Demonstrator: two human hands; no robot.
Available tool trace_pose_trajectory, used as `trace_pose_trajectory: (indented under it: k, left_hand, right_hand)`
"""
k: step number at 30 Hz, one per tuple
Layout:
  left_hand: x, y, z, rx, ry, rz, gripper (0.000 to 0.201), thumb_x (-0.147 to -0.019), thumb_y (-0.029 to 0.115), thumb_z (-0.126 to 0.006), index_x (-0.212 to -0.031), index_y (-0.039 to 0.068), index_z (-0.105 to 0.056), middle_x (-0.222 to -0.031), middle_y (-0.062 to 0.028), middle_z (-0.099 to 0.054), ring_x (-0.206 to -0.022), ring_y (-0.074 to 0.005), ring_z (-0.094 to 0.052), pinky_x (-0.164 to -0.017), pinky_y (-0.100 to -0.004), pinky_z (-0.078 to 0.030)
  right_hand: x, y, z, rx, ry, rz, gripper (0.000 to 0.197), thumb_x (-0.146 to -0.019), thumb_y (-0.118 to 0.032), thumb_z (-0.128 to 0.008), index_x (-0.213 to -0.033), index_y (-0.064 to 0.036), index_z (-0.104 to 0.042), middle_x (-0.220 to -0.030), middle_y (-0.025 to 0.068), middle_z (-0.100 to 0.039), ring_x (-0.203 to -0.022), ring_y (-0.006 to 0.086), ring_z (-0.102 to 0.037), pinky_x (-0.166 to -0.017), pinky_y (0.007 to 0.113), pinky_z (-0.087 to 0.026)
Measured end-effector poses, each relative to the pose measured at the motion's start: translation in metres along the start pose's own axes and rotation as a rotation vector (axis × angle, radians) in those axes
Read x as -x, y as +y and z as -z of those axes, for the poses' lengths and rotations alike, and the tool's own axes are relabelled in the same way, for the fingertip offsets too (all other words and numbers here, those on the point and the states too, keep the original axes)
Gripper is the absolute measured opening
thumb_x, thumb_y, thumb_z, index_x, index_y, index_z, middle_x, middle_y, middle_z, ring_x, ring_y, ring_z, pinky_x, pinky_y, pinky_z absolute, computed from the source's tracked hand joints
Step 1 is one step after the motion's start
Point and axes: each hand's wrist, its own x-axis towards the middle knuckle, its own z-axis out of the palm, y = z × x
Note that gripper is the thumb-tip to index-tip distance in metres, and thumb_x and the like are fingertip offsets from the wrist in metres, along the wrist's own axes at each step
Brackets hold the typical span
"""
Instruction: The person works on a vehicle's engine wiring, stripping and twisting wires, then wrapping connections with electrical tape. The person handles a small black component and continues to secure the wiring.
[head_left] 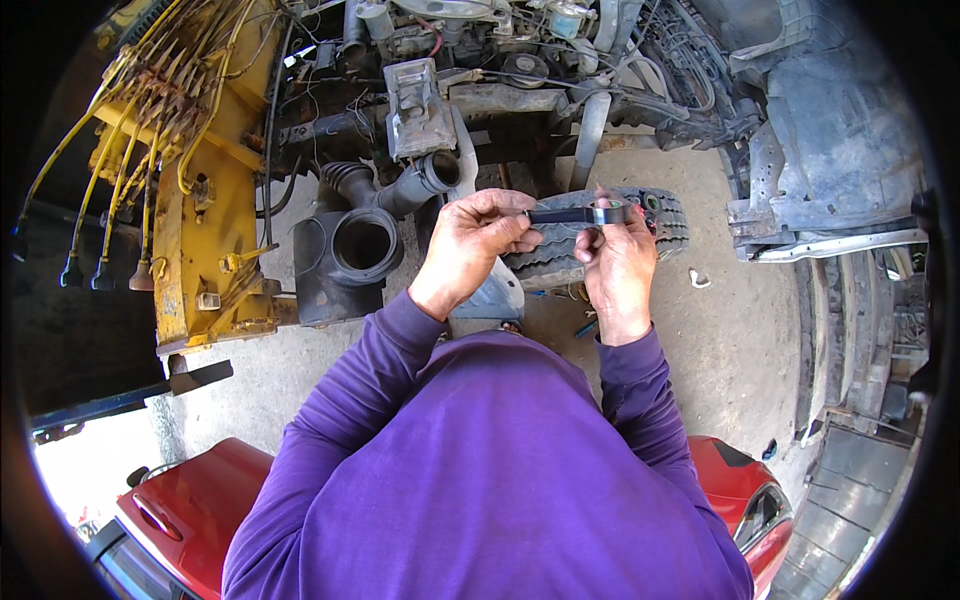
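In front of my chest, both hands are raised over a tyre lying on the floor. A flat black strip of tape stretches between them, widening into a shiny, roll-like curve at the right. My left hand pinches the strip's left end between thumb and fingers. My right hand is closed around the roll end, and its fingers partly hide it. To the left of my hands stands a black ribbed plastic duct with round open mouths.
A vehicle's engine and frame fill the far side. Yellow machinery with hoses stands left, a grey body panel right. Red car parts lie behind me on both sides. Small tools are on the concrete floor.
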Motion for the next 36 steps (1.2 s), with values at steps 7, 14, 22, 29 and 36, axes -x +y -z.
trace_pose_trajectory:
  k: [7, 14, 22, 29, 36]
  left_hand:
    - [0.003, 0.005, -0.011, -0.032, -0.003, -0.009, 0.018, -0.092, -0.004, -0.067, -0.110, -0.004, -0.070, -0.092, -0.0069, -0.072, -0.081, -0.0133, -0.070, -0.074, -0.0266, -0.058]
    - [0.000, -0.004, -0.005, -0.115, -0.059, -0.069, 0.020, -0.092, -0.004, -0.066, -0.111, -0.004, -0.070, -0.093, -0.0084, -0.072, -0.082, -0.0131, -0.070, -0.076, -0.0263, -0.058]
    - [0.001, -0.004, -0.007, 0.007, -0.017, 0.018, 0.020, -0.091, 0.000, -0.072, -0.110, -0.003, -0.069, -0.094, -0.0088, -0.073, -0.082, -0.0146, -0.070, -0.077, -0.0288, -0.059]
    - [0.003, -0.001, -0.009, 0.006, -0.031, 0.037, 0.018, -0.094, 0.002, -0.069, -0.111, -0.002, -0.070, -0.097, -0.0099, -0.073, -0.086, -0.0181, -0.072, -0.082, -0.0326, -0.060]
    - [0.001, -0.001, -0.005, 0.029, -0.002, 0.069, 0.021, -0.094, -0.001, -0.064, -0.115, -0.005, -0.068, -0.100, -0.0120, -0.073, -0.087, -0.0175, -0.072, -0.081, -0.0301, -0.060]
  right_hand:
    - [0.001, 0.009, -0.007, 0.014, -0.005, 0.008, 0.022, -0.100, -0.019, -0.067, -0.110, -0.0008, -0.060, -0.080, 0.0035, -0.060, -0.055, 0.0113, -0.055, -0.047, 0.024, -0.039]
    - [0.003, 0.015, -0.011, 0.023, -0.042, -0.012, 0.020, -0.099, -0.016, -0.067, -0.110, -0.0009, -0.059, -0.080, 0.0042, -0.061, -0.053, 0.0099, -0.054, -0.046, 0.023, -0.039]
    - [0.005, 0.017, -0.013, 0.026, -0.046, -0.010, 0.020, -0.099, -0.013, -0.066, -0.112, 0.0005, -0.058, -0.083, 0.0057, -0.062, -0.054, 0.0099, -0.054, -0.046, 0.024, -0.039]
    - [0.007, 0.022, -0.017, 0.053, -0.050, -0.033, 0.016, -0.101, -0.016, -0.064, -0.108, -0.0024, -0.059, -0.081, 0.0045, -0.063, -0.055, 0.0104, -0.054, -0.048, 0.024, -0.039]
    - [0.004, 0.025, -0.012, 0.039, -0.044, -0.042, 0.017, -0.101, -0.012, -0.062, -0.111, 0.0001, -0.057, -0.083, 0.0072, -0.063, -0.054, 0.0111, -0.055, -0.046, 0.025, -0.039]
